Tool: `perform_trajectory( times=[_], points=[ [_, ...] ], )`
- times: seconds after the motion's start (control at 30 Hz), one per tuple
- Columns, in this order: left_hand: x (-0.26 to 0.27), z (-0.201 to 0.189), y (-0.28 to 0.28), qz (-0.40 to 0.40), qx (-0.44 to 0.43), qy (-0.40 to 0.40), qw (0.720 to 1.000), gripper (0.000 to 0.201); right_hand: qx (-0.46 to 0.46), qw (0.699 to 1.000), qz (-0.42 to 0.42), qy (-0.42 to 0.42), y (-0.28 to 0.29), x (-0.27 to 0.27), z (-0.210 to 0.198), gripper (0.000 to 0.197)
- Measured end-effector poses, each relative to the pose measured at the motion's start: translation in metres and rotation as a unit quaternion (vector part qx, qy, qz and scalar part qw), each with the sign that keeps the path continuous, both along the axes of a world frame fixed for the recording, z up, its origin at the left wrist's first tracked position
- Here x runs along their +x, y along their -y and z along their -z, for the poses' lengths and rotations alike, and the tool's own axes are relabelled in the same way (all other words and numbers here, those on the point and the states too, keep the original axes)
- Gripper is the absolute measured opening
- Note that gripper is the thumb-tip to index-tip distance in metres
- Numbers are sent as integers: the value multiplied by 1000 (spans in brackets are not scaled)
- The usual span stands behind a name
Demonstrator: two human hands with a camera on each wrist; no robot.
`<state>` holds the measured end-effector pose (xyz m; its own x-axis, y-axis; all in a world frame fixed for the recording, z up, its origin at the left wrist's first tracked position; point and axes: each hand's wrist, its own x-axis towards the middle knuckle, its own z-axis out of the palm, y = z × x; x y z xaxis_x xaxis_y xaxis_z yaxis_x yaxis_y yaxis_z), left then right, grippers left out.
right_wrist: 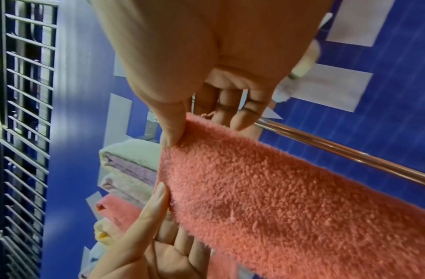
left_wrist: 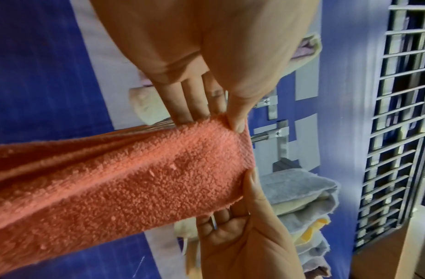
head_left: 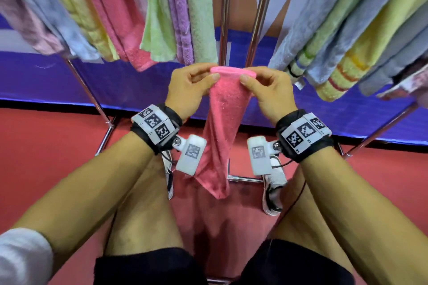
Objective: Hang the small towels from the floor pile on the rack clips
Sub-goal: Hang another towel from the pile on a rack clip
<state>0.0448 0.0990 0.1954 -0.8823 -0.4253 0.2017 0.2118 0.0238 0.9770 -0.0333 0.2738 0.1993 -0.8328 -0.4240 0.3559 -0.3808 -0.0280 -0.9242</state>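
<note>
A small pink towel (head_left: 222,127) hangs down between my two hands in front of the rack's steel poles (head_left: 257,23). My left hand (head_left: 196,81) pinches its top edge on the left, thumb in front and fingers behind. My right hand (head_left: 259,83) pinches the same edge on the right. In the left wrist view the left hand (left_wrist: 230,117) nips the pink towel (left_wrist: 135,179) at its corner. In the right wrist view the right hand (right_wrist: 175,132) nips the pink towel (right_wrist: 278,198) likewise. No clip shows in any view.
Several hung towels in pink, green, purple, yellow and grey (head_left: 162,18) fill the rack on both sides. A blue wall (head_left: 127,83) stands behind, a red floor (head_left: 46,157) below. My shoes (head_left: 273,187) stand by the rack's base bar (head_left: 245,178). A metal window grille (left_wrist: 402,132) is nearby.
</note>
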Motion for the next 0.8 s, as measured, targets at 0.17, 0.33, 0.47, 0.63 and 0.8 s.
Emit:
perform_trajectory(
  times=[0.17, 0.33, 0.47, 0.63, 0.8],
  points=[
    [5, -71, -4, 8, -33, -41, 999, 23, -38, 998, 20, -43, -1, 2, -69, 11],
    [7, -151, -9, 8, -77, -90, 993, 22, -59, 996, 29, -62, -5, 8, -147, 11],
    [8, -204, -7, 21, -121, -122, 985, 19, -49, 993, 25, -106, -10, 8, -201, 13],
    [6, -254, 0, 32, -147, -157, 976, 18, -38, 988, 13, -148, -11, 6, -253, 8],
    [-1, -290, 4, 33, -132, -172, 976, 18, -52, 989, 22, -139, -4, 4, -291, 9]
  ],
)
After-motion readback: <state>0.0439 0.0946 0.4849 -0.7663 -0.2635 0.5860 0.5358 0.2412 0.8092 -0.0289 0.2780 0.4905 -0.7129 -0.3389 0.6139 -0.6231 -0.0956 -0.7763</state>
